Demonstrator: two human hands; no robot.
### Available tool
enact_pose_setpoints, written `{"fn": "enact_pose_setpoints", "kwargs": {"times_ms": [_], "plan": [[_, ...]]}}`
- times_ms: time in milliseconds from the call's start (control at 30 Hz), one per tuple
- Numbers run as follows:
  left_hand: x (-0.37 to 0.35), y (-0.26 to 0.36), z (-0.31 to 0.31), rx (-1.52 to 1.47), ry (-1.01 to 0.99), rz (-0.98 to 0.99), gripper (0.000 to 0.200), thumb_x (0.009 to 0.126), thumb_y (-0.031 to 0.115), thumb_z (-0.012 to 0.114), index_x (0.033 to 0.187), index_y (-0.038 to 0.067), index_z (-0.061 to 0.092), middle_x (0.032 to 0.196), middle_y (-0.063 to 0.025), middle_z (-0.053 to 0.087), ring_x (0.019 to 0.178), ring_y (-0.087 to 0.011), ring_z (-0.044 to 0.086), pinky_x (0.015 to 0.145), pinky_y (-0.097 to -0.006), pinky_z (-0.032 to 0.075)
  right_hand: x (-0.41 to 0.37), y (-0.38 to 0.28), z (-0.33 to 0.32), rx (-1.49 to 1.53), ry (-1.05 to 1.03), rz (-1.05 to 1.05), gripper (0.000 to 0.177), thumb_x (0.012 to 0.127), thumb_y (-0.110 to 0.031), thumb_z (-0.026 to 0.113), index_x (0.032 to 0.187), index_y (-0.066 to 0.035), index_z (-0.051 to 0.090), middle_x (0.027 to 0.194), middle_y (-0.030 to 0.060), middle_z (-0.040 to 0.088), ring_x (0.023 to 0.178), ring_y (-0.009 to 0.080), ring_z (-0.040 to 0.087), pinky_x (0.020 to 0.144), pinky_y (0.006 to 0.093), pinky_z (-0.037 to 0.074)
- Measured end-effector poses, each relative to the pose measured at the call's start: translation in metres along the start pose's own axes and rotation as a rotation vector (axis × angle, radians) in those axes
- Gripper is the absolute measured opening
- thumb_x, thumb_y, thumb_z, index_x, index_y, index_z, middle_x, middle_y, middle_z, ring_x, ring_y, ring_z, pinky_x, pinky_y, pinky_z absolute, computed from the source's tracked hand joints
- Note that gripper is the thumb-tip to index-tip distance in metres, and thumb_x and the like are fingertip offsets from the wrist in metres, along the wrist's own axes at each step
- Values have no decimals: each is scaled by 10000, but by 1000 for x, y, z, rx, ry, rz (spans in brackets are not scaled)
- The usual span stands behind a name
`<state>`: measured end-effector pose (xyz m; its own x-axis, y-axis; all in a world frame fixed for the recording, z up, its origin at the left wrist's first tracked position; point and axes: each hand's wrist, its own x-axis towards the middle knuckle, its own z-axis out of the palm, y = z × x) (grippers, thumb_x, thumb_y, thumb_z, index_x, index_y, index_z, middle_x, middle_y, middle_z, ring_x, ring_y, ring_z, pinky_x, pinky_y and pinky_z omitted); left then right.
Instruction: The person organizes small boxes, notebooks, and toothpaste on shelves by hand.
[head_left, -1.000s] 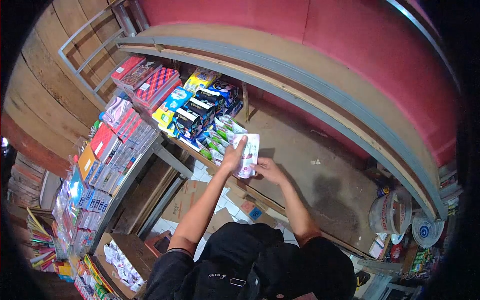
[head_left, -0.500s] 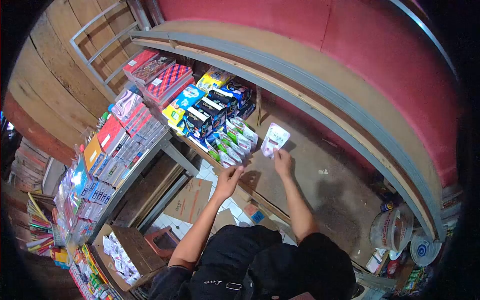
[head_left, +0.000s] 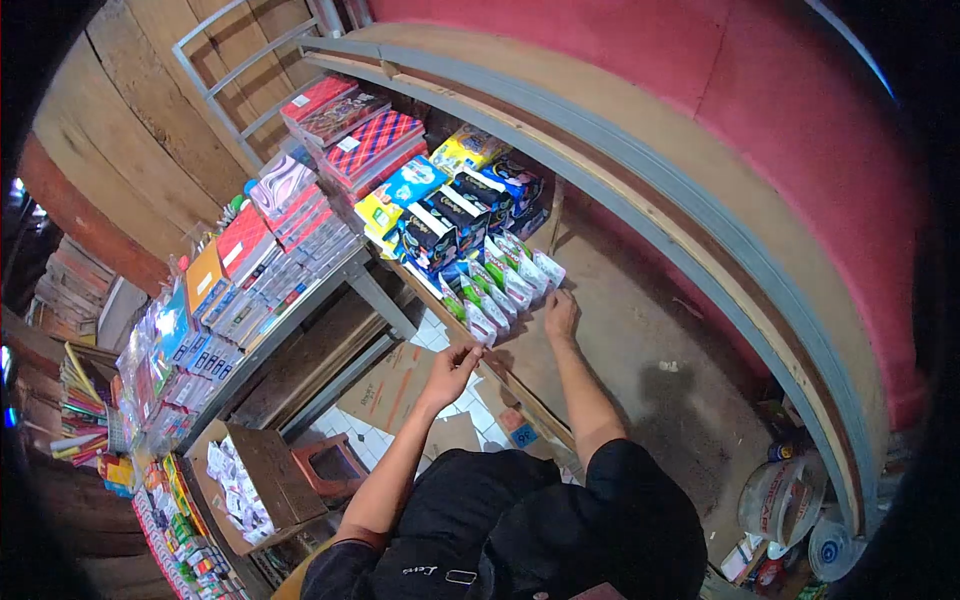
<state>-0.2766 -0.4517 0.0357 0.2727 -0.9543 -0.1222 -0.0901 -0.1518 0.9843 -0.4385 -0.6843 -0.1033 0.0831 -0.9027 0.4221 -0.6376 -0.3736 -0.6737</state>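
Rows of small white and green pouches [head_left: 510, 282] stand upright on the brown shelf board. At the near end of the front row is my left hand [head_left: 455, 370], its thumb and fingertips pinched by the lowest pouch [head_left: 480, 325]. My right hand [head_left: 561, 312] touches the lower edge of a pale pouch [head_left: 547, 268] at the right end of the back row, its fingers closed round that edge. Behind the pouches lie black packs [head_left: 428, 235] and a blue and yellow pack [head_left: 415, 180].
Red plaid boxes [head_left: 372, 142] are stacked to the left of the packs. An open carton [head_left: 270, 490] of white packets stands at lower left, near a brown stool [head_left: 330, 468]. A grey beam [head_left: 690, 205] curves above the shelf. A clear tub [head_left: 782, 500] is at lower right.
My right hand has brought the pale pouch left to the end of the back row, where it now stands. My left hand stays by the front pouches. The view has shifted slightly.
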Motion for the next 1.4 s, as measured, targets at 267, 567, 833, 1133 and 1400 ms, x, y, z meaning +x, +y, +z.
{"fn": "enact_pose_setpoints", "kwargs": {"times_ms": [267,567,833,1133,1400], "plan": [[-2,-20,-4,-29,-30,-31,302,945,258,587,1044,-23,636,849,-20,625,788,-86,540,705,-257,451,1,-6,4,9,-1,10,140,832,-106,530,776,4,595,827,192,605,813,398,592,713,478,468],[-12,-26,-23,8,-39,-88,333,947,284,583,1111,-2,631,945,-21,639,844,-99,570,754,-267,467,2,-3,13,-2,-47,67,93,768,-58,574,793,28,601,880,232,604,883,421,585,779,477,471],[-30,-53,-58,92,51,-135,317,943,283,591,1058,-7,643,863,-3,634,775,-84,563,721,-240,461,5,3,12,-3,-131,163,369,748,-73,593,1091,60,616,1063,266,619,1028,423,568,955,444,431],[-113,-78,-117,-96,236,-346,408,917,346,613,1135,2,623,979,-54,672,835,-119,601,741,-262,486,-73,-36,-12,163,98,379,206,768,-23,584,969,23,582,982,219,584,999,373,547,924,457,409],[-200,-161,-190,-253,625,-386,362,909,322,617,1052,-9,649,915,-78,671,786,-144,627,700,-281,503,-190,-180,-6,442,-485,-31,158,889,-76,559,764,-8,489,666,56,392,618,182,411,577,331,358]]}}
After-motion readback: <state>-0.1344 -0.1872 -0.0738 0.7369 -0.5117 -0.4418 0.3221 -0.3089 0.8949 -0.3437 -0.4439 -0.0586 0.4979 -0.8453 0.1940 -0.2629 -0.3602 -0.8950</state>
